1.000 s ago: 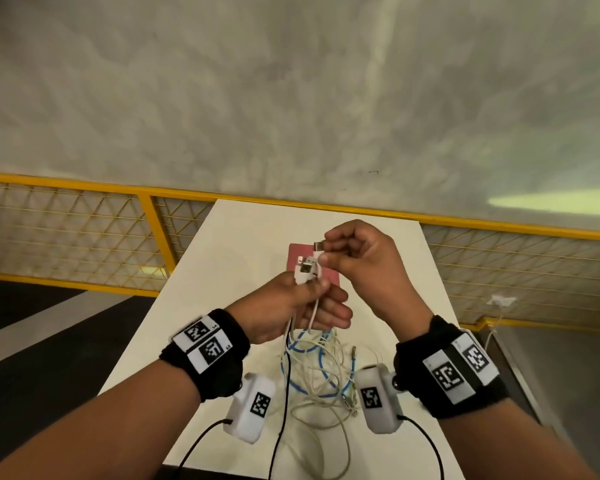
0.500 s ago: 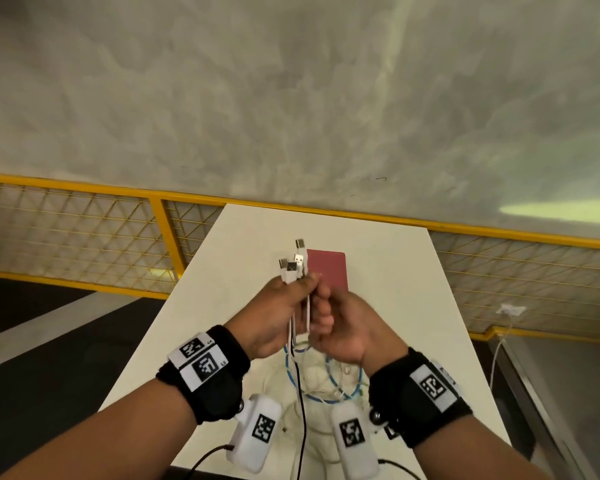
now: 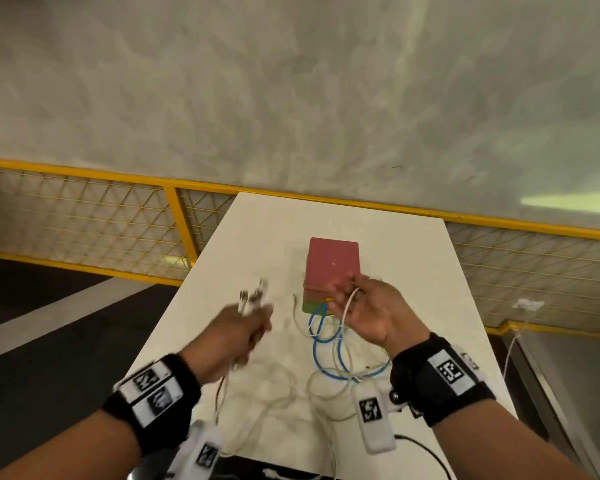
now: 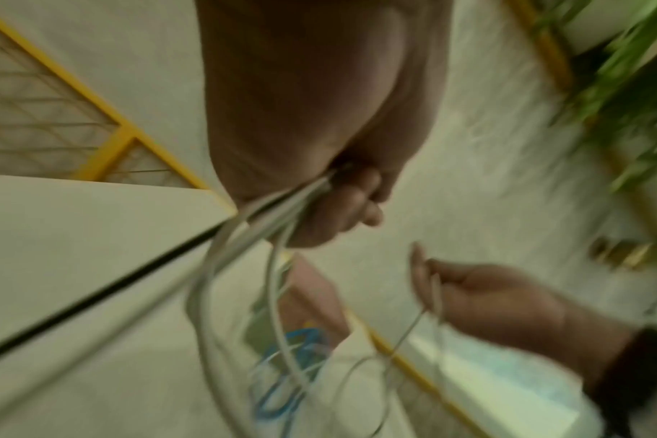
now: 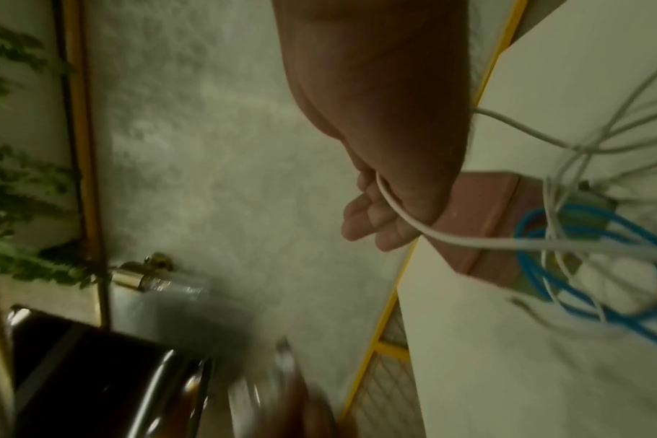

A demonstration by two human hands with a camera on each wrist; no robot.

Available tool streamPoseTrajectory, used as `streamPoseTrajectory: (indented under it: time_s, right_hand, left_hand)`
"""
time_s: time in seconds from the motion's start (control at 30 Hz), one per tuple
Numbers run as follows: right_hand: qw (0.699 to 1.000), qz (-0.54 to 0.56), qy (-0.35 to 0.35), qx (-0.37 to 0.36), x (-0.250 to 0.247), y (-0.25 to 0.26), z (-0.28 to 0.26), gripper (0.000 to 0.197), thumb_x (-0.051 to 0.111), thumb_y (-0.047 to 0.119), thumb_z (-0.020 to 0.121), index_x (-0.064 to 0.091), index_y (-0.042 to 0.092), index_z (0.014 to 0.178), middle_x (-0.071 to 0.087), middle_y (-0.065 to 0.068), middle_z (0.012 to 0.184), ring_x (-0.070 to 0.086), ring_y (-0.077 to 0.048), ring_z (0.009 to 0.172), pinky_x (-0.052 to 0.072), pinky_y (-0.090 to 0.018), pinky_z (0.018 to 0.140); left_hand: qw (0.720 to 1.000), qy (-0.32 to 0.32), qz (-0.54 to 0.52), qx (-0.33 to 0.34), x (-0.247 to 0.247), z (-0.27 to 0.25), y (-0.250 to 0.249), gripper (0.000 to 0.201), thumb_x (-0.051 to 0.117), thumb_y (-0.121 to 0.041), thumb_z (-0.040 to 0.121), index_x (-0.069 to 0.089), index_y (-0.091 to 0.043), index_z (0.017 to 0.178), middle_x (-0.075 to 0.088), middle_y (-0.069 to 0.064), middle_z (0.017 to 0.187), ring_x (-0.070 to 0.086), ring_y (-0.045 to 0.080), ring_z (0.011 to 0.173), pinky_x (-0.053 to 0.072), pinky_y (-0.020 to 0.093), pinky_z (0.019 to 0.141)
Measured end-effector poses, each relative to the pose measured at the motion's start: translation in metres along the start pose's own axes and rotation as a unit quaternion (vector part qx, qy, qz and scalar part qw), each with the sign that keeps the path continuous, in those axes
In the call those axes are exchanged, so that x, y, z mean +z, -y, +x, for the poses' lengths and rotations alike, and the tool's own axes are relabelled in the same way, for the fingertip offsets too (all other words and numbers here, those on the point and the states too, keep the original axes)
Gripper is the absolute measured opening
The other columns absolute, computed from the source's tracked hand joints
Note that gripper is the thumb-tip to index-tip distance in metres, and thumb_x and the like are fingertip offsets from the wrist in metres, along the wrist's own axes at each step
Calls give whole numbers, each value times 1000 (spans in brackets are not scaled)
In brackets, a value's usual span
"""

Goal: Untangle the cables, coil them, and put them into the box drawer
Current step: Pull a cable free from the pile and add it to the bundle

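My left hand (image 3: 253, 323), blurred by motion, grips a bundle of white cable ends (image 3: 253, 296) with their plugs sticking up; in the left wrist view the strands (image 4: 282, 207) run out of its fist (image 4: 342, 204). To the right my right hand (image 3: 364, 306) is held palm up with relaxed fingers, and one white cable (image 3: 349, 303) lies across its palm (image 5: 379, 219). A blue cable (image 3: 326, 351) loops among white cables (image 3: 326, 389) on the white table (image 3: 413, 271). The pink-topped box (image 3: 333, 265) stands just beyond my right hand, its front partly hidden.
A yellow mesh railing (image 3: 84, 233) runs behind and beside the table. A white cord hangs from a socket (image 3: 527, 304) at the right. White camera modules with black leads hang under both wrists (image 3: 374, 417). Green plants (image 5: 15, 177) show in the wrist views.
My hands have parted. The left swung left with the plug ends, and the right let go of the bundle and moved right, opening with one white cable across it.
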State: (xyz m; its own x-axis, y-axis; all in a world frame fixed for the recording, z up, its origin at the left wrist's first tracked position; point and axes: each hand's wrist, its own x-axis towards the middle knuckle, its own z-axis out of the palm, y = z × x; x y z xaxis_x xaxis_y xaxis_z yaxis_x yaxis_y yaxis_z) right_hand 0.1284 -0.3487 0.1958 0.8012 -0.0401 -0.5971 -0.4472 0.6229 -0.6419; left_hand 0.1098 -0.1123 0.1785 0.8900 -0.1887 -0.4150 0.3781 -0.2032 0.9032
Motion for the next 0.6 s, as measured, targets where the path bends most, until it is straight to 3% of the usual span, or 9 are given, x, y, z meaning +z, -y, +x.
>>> streamPoseTrajectory:
  time_s: [0.1, 0.17, 0.23, 0.3, 0.33, 0.4, 0.47, 0.6]
  right_hand:
    - [997, -48, 67, 10, 21, -28, -13, 26, 39, 25, 103, 61, 15, 92, 74, -7, 89, 67, -24, 91, 49, -41, 78]
    - [995, -20, 97, 18, 31, -34, -19, 33, 38, 28, 102, 67, 13, 96, 73, -8, 94, 70, -22, 85, 56, -36, 73]
    - [993, 16, 115, 36, 35, -30, -22, 37, 36, 31, 102, 68, 12, 104, 75, -8, 93, 74, -19, 76, 58, -31, 64]
    - [994, 19, 105, 37, 30, -23, -21, 38, 35, 34, 102, 66, 11, 103, 74, -9, 88, 73, -21, 70, 55, -34, 66]
    - [995, 15, 92, 32, 25, -18, -17, 36, 35, 31, 101, 64, 9, 96, 74, -11, 84, 72, -24, 69, 54, -37, 68]
    - [998, 28, 54, 33, 15, -7, -8, 30, 36, 20, 99, 58, 7, 83, 74, -17, 79, 73, -29, 71, 52, -45, 77]
    - [999, 30, 16, 41, 6, 2, -1, 26, 36, 13, 97, 54, 8, 79, 75, -17, 84, 74, -30, 81, 50, -49, 83]
    - [998, 37, -8, 44, -8, 8, 10, 27, 35, 15, 101, 55, 11, 84, 74, -8, 79, 69, -25, 95, 49, -43, 77]
  left_hand:
    - [990, -27, -30, 133, 33, 6, -44, 16, 65, -21, 93, 67, -11, 81, 54, -3, 56, 39, 7, 39, 28, 17, 41]
    - [984, 1, 3, 177, 56, 7, -54, 1, 69, -7, 89, 69, -7, 88, 68, 1, 60, 57, 5, 47, 46, 19, 46]
    - [982, -8, 9, 186, 68, 10, -50, 8, 70, 0, 83, 69, -3, 90, 74, 13, 78, 67, 14, 66, 56, 32, 62]
    - [986, 9, -19, 165, 67, 15, -45, 12, 69, 7, 81, 67, -3, 87, 69, 5, 70, 63, 12, 59, 51, 26, 52]
    - [989, 39, -7, 143, 63, 15, -43, 15, 69, 8, 80, 67, -6, 83, 63, -1, 62, 54, 9, 49, 41, 21, 45]
    - [984, 133, 74, 90, 49, 13, -34, 24, 73, 6, 76, 63, -16, 72, 50, -7, 51, 35, 9, 42, 23, 20, 43]
    - [960, 239, 146, 33, 31, 8, -21, 31, 74, 5, 75, 61, -21, 65, 49, -7, 50, 31, 8, 41, 21, 21, 43]
    - [882, 355, 304, -61, -3, 0, 4, 22, 77, -3, 75, 66, -21, 69, 52, 0, 60, 33, 8, 43, 23, 20, 40]
